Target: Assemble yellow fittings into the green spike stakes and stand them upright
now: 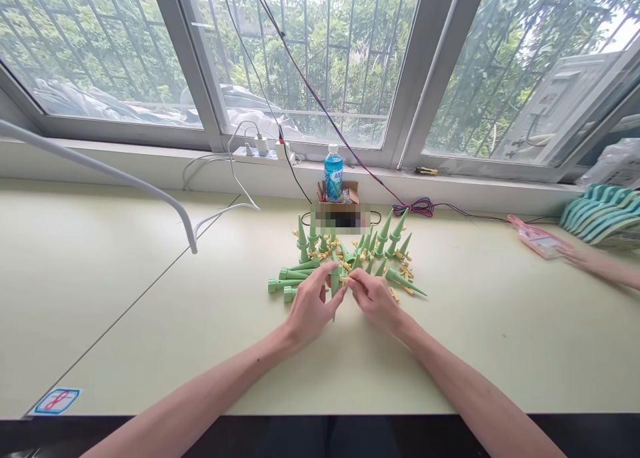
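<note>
Near the middle of the table, my left hand (pixel 314 301) is closed around a green plant watering spike (pixel 335 283), its point facing down. A small yellow valve (pixel 345 281) is pinched in the fingertips of my right hand (pixel 373 297), right at the spike's upper part. Whether the valve sits in the spike is too small to tell. Several green spikes stand upright behind my hands, among them one tall spike (pixel 303 239). Others lie flat, such as a spike (pixel 406 282) to the right and a capped one (pixel 280 285) to the left. Loose yellow valves (pixel 407 271) are scattered between them.
Behind the spikes stands a cardboard box (pixel 354 191) with a blue-liquid bottle (pixel 333 175). A cable coil (pixel 414 207) lies right of it. Another person's hand (pixel 585 257) touches a pink object (pixel 537 238) near teal hangers (pixel 597 211). A white bar (pixel 125 168) juts in at left.
</note>
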`<move>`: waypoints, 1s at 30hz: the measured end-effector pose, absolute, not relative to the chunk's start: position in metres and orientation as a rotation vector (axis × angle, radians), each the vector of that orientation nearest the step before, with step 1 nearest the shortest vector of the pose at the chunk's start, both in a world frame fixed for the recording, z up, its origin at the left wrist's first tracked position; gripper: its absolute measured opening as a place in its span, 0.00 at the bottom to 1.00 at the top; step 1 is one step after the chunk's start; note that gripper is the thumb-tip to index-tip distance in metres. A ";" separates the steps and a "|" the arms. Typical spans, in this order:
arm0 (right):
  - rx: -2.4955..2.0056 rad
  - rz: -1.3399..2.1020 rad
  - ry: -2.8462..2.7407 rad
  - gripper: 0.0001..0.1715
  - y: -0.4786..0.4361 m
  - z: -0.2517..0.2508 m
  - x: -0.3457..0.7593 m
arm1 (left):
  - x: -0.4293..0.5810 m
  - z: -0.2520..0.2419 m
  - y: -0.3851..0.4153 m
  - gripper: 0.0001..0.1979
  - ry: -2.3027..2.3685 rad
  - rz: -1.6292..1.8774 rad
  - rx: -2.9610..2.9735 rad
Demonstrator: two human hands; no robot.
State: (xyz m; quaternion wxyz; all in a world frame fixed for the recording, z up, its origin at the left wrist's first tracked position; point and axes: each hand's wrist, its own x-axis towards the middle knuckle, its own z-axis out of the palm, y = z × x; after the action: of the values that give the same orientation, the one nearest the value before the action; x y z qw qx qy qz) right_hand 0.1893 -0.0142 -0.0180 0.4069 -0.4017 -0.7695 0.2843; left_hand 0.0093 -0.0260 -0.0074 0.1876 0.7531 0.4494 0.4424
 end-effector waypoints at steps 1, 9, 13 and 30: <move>-1.013 0.699 -1.947 0.19 -0.014 -0.018 0.190 | 0.009 -0.008 -0.026 0.19 1.258 1.244 2.119; -1.012 0.693 -1.933 0.20 -0.013 -0.020 0.189 | 0.010 -0.007 -0.028 0.20 1.254 1.259 2.112; -1.024 0.733 -1.905 0.14 -0.015 -0.017 0.187 | 0.010 -0.005 -0.027 0.19 1.289 1.273 2.097; -0.995 0.692 -1.935 0.16 -0.015 -0.017 0.188 | 0.010 -0.009 -0.028 0.18 1.239 1.266 2.148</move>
State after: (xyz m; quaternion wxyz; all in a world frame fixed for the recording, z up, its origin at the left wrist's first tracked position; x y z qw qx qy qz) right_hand 0.1885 -0.0151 -0.0166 0.4162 -0.3964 -0.7706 0.2755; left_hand 0.0104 -0.0277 -0.0095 0.1778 0.7593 0.4379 0.4473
